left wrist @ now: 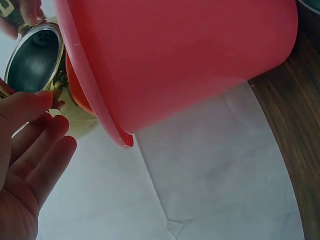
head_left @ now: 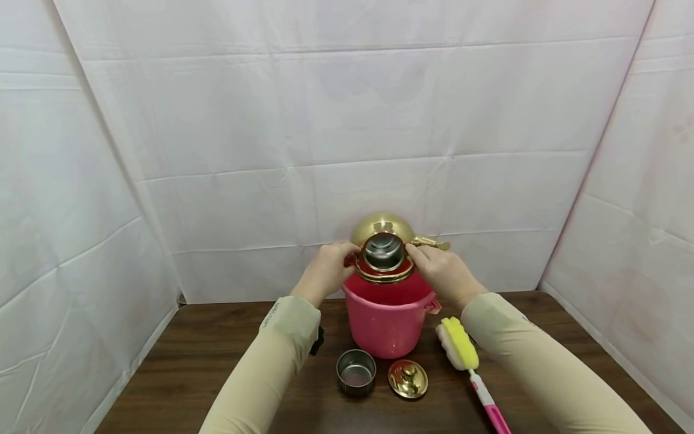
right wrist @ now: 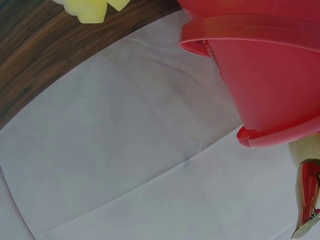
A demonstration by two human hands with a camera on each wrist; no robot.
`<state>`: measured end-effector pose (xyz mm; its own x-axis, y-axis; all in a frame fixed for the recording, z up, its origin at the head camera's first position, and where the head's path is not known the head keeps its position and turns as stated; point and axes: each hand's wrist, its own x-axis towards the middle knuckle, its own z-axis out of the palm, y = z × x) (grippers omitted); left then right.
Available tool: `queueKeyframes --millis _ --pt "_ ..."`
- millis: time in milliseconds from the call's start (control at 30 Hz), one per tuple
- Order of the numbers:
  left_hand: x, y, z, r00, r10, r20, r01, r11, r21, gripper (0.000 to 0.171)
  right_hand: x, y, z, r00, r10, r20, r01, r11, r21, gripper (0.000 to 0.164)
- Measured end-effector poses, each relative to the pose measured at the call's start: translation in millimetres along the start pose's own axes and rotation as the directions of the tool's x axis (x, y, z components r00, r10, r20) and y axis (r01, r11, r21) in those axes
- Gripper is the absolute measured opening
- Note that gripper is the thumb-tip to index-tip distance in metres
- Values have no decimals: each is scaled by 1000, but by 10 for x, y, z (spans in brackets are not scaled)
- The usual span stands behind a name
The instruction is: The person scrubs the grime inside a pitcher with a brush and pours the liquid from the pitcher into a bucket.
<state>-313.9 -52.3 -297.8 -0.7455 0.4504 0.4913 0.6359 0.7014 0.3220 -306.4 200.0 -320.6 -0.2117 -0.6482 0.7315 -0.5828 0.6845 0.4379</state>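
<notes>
A shiny gold teapot (head_left: 379, 223) is tipped over the mouth of a pink bucket (head_left: 386, 328), its round opening facing me and its steel inside showing. My left hand (head_left: 328, 268) pinches the teapot's left side near the opening with thumb and forefinger; in the left wrist view the other fingers of that hand (left wrist: 40, 155) extend below. On the right, my right hand (head_left: 444, 274) grips the teapot beside the opening, near the base of its spout (head_left: 434, 243). The spout (right wrist: 308, 195) shows at the right edge of the right wrist view, while the right hand is out of that frame.
On the dark wooden table (head_left: 217, 355), a steel strainer cup (head_left: 356, 372) and the gold lid (head_left: 408, 378) sit in front of the bucket. A yellow-and-white sponge brush (head_left: 461, 343) with a pink handle lies to their right. White cloth walls (head_left: 347, 120) enclose the back and sides.
</notes>
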Motion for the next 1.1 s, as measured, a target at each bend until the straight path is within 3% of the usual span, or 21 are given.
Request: queueKeyframes --millis 267,533,600,633,700,800,867,967,1100 --pt "9 11 12 998 -59 -13 57 988 -146 29 -19 1 0 999 -47 -14 46 997 -59 29" --pt "28 46 23 981 -192 20 189 938 -292 29 -55 33 -18 997 -77 -25 74 993 -95 30" --pt "37 56 33 969 -240 53 244 911 -331 29 -61 43 -17 996 -86 -31 82 991 -104 30" --pt "38 62 40 959 -272 79 281 884 -374 29 -64 48 -16 995 -91 -33 87 991 -105 30" --pt "41 76 55 929 -345 134 365 799 -478 29 -75 55 -14 995 -99 -34 95 990 -103 31" --pt "46 109 73 868 -452 203 471 624 -623 28 -99 58 -7 994 -107 -35 103 990 -100 30" --pt "60 135 80 834 -502 227 505 532 -680 27 -123 61 -7 994 -110 -29 106 990 -98 30" --pt "83 171 81 800 -553 230 522 455 -722 25 -142 60 -11 994 -107 -27 104 991 -88 29" --pt "101 200 58 773 -588 239 537 405 -740 24 -136 50 -20 994 -106 -26 104 992 -72 30"
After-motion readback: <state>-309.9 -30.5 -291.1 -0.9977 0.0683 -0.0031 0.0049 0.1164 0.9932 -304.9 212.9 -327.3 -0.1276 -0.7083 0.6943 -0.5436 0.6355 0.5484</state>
